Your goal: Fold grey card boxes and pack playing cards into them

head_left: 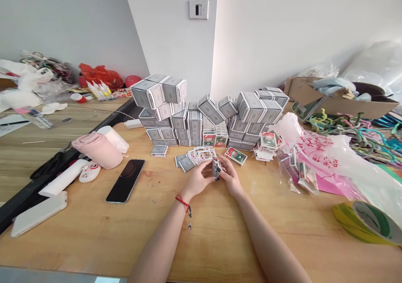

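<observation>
Both my hands meet over the middle of the wooden table (pixel 220 232). My left hand (pixel 198 178), with a red string on its wrist, and my right hand (pixel 230 175) are closed together around a small stack of playing cards (pixel 216 167) with grey patterned backs. Just beyond the hands lies a loose spread of cards (pixel 197 155), some face up, some face down. A single card box (pixel 235 155) with a red and green face lies to the right of the spread. Behind them rises a big pile of grey patterned card boxes (pixel 194 115).
A black phone (pixel 125 180) lies left of my hands, with a pink kettle (pixel 99 148), white rolls and a white flat case (pixel 39 212) further left. Pink and clear plastic bags (pixel 317 157), coloured hooks, a cardboard box (pixel 333 101) and a green-yellow tape roll (pixel 370 222) fill the right side.
</observation>
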{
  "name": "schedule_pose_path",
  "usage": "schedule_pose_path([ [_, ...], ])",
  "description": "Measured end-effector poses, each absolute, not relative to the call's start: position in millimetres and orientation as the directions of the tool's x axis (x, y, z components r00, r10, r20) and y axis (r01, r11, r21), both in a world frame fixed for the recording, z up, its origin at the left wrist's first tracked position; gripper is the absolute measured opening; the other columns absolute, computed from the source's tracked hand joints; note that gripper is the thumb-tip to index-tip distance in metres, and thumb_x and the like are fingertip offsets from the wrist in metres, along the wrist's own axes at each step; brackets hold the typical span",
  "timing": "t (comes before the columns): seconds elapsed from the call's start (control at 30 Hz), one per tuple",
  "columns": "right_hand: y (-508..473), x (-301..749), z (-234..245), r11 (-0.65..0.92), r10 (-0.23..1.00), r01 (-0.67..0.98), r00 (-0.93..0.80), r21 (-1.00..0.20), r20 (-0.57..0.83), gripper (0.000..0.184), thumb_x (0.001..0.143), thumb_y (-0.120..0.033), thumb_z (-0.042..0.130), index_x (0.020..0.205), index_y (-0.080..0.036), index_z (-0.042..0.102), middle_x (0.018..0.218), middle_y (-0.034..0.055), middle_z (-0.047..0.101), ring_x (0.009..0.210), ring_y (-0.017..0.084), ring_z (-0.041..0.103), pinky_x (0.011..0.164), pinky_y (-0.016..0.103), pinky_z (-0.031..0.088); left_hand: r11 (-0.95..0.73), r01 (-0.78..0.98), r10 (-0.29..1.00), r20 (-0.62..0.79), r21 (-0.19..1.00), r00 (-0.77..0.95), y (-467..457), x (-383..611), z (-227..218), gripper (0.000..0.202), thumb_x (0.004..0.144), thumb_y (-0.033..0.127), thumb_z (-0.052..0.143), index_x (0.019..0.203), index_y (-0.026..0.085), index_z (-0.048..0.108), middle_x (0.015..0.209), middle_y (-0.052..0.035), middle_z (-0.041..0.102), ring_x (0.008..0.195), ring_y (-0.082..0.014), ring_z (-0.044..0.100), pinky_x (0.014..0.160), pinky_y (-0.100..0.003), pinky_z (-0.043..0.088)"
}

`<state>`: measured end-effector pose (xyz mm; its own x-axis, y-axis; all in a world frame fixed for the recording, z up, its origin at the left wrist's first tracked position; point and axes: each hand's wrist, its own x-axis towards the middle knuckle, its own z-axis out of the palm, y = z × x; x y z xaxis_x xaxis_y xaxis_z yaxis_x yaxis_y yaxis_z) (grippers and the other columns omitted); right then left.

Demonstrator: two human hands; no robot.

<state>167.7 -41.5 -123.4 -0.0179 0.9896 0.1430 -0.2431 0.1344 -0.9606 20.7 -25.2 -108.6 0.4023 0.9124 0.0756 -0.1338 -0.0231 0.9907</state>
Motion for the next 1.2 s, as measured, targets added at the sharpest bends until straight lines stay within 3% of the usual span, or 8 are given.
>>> schedule_pose_path([
  [0.1, -41.6, 168.9, -119.9, 0.119, 0.988, -0.197, -0.073, -0.973, 0.135, 0.053, 0.068, -0.042, 0.065, 0.117, -0.027, 0.051, 0.122, 0.004, 0.054, 0.101, 0.022, 0.054, 0.083, 0.035, 0.045, -0.075, -0.085, 0.909, 0.103, 0.994, 0.404, -27.2, 21.9, -110.3, 0.062, 0.064, 0.012, 0.068, 0.122, 0.017, 0.046, 0.118, -0.0136, 0.056, 0.104, -0.022, 0.057, 0.09, -0.04, 0.047],
  [0.3, -42.0, 168.4, -115.1, 0.116, 0.979, -0.294, -0.129, -0.949, 0.159, 0.065, 0.066, -0.037, 0.068, 0.126, -0.028, 0.044, 0.132, 0.0048, 0.045, 0.115, 0.024, 0.045, 0.095, 0.039, 0.037, -0.268, 0.095, 0.886, 0.207, 0.959, 0.416, -28.4, 21.4, -113.9, 0.056, 0.07, 0.012, 0.061, 0.123, 0.02, 0.045, 0.119, -0.0115, 0.055, 0.103, -0.0204, 0.056, 0.09, -0.04, 0.046],
  [0.43, -41.7, 167.4, -118.8, 0.046, 0.988, -0.356, -0.125, -0.933, 0.096, 0.061, 0.065, -0.038, 0.067, 0.122, -0.029, 0.048, 0.131, 0.0038, 0.047, 0.111, 0.024, 0.049, 0.09, 0.039, 0.041, -0.378, 0.261, 0.884, 0.263, 0.888, 0.388, -28.0, 19.1, -117.0, 0.056, 0.069, 0.013, 0.062, 0.122, 0.022, 0.046, 0.122, -0.0101, 0.053, 0.109, -0.0218, 0.053, 0.094, -0.042, 0.042],
  [0.53, -38.8, 165.1, -126.9, -0.006, 0.999, -0.37, -0.048, -0.929, 0.013, 0.053, 0.068, -0.043, 0.063, 0.117, -0.027, 0.054, 0.12, 0.0019, 0.056, 0.102, 0.022, 0.054, 0.082, 0.034, 0.045, -0.46, 0.349, 0.866, 0.325, 0.817, 0.38, -27.0, 17.6, -118.7, 0.057, 0.068, 0.012, 0.062, 0.122, 0.022, 0.045, 0.125, -0.0098, 0.05, 0.114, -0.0227, 0.049, 0.098, -0.045, 0.038],
  [0.67, -36.5, 162.1, -131.9, -0.051, 0.998, -0.227, 0.027, -0.973, -0.059, 0.048, 0.07, -0.048, 0.059, 0.111, -0.024, 0.058, 0.083, 0.0001, 0.066, 0.063, 0.015, 0.057, 0.054, 0.026, 0.044, -0.518, 0.402, 0.846, 0.381, 0.755, 0.373, -26.5, 17.0, -119.4, 0.059, 0.069, 0.01, 0.06, 0.124, 0.022, 0.042, 0.126, -0.0092, 0.05, 0.117, -0.0223, 0.046, 0.099, -0.044, 0.037],
  [0.8, -37.8, 162.1, -126.5, -0.023, 1.0, -0.093, -0.008, -0.995, -0.022, 0.037, 0.071, -0.054, 0.055, 0.081, -0.02, 0.065, 0.048, -0.004, 0.049, 0.041, 0.01, 0.04, 0.041, 0.023, 0.033, -0.545, 0.447, 0.837, 0.425, 0.709, 0.344, -26.1, 17.4, -121.0, 0.058, 0.069, 0.007, 0.057, 0.123, 0.022, 0.043, 0.124, -0.0086, 0.051, 0.117, -0.022, 0.045, 0.1, -0.045, 0.037],
  [0.93, -37.2, 163.1, -125.5, -0.014, 0.999, 0.0, -0.037, -1.0, -0.014, 0.044, 0.07, -0.059, 0.053, 0.052, -0.019, 0.051, 0.042, -0.0041, 0.042, 0.04, 0.01, 0.037, 0.041, 0.023, 0.03, -0.556, 0.475, 0.831, 0.453, 0.682, 0.323, -24.7, 17.3, -123.2, 0.058, 0.068, 0.003, 0.053, 0.123, 0.022, 0.043, 0.123, -0.0081, 0.05, 0.118, -0.0216, 0.044, 0.1, -0.045, 0.036],
  [1.2, -36.2, 163.2, -129.0, 0.005, 0.998, 0.045, -0.066, -0.999, 0.002, 0.042, 0.074, -0.056, 0.051, 0.054, -0.019, 0.053, 0.043, -0.0029, 0.046, 0.042, 0.011, 0.041, 0.045, 0.024, 0.032, -0.558, 0.498, 0.829, 0.472, 0.664, 0.299, -25.0, 17.0, -124.8, 0.06, 0.067, 0.0, 0.05, 0.122, 0.022, 0.044, 0.122, -0.0076, 0.05, 0.117, -0.0215, 0.043, 0.1, -0.044, 0.037],
])
